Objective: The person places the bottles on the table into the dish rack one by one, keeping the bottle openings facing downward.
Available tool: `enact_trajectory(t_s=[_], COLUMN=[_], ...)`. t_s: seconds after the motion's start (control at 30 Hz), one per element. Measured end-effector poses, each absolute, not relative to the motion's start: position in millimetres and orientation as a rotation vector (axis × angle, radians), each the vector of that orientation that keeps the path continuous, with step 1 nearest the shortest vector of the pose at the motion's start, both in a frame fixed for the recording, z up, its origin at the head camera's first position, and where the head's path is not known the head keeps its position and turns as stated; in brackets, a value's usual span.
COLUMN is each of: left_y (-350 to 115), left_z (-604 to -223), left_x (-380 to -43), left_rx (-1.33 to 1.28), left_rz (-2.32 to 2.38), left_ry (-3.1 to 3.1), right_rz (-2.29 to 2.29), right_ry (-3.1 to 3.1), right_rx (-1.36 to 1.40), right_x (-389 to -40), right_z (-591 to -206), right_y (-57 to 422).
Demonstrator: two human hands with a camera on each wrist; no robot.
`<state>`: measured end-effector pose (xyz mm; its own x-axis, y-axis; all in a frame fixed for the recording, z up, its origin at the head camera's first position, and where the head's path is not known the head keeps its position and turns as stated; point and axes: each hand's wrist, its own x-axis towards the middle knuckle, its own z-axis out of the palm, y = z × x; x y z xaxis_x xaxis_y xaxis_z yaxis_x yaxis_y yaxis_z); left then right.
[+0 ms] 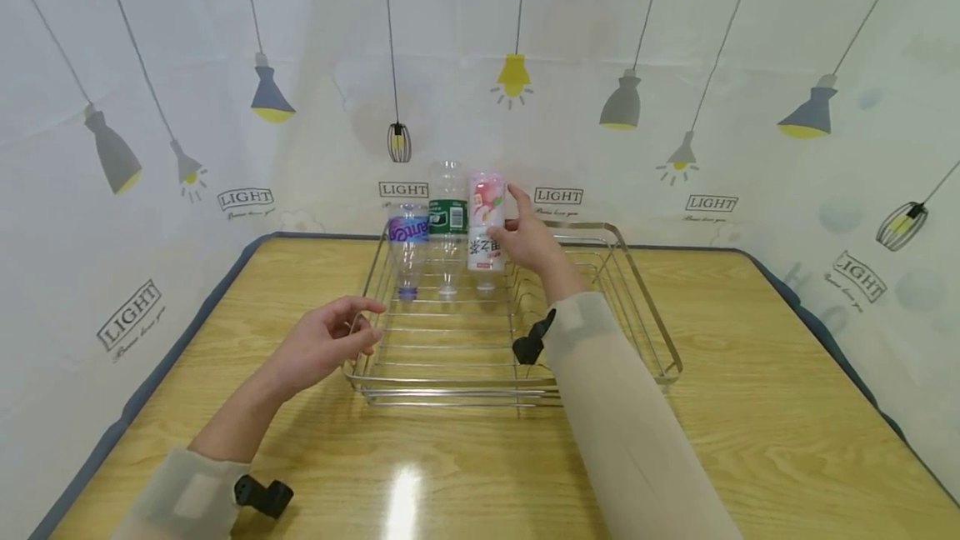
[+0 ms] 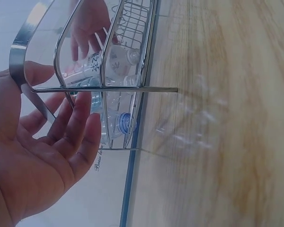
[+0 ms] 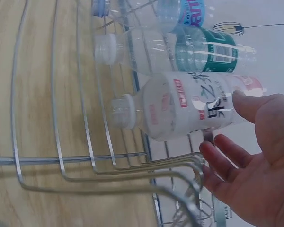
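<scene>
Three empty plastic bottles stand upside down, side by side, in a wire dish rack. The rightmost is a bottle with a white and pink peach label. My right hand is at its right side, thumb by the label and the other fingers spread loosely. Beside it are a green-labelled bottle and, at the left, a bottle with a purple-blue label and blue cap. My left hand hovers by the rack's left front corner, fingers loosely bent near the rim, holding nothing.
The rack sits on a wood-grain table, with a row of curved wire dividers right of the bottles. A pale cloth backdrop printed with hanging lamps surrounds the table's back and sides.
</scene>
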<state>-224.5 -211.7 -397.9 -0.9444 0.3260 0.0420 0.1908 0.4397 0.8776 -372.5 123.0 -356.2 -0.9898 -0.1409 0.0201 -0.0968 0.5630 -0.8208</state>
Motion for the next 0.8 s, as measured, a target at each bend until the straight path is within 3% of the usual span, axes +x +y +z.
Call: enact_trajectory(t_s=[0.23, 0.5, 0.8], left_y=[-210.3, -211.0, -212.7], left_z=[-396.8, -394.5, -388.8], left_x=[-223.3, -218.0, -214.6], left_rx=[0.456, 0.446, 0.488], left_rz=[1.441, 1.387, 1.273], left_ry=[2.662, 2.727, 2.831], right_rz=[-1.534, -1.834, -1.636], right_ry=[2.791, 2.741, 2.905], right_rx=[-0.215, -0.443, -0.665], right_x=[-363.5, -330.2, -281.1], right_z=[-336.9, -286.9, -248.2], right_y=[127.4, 126.4, 149.5])
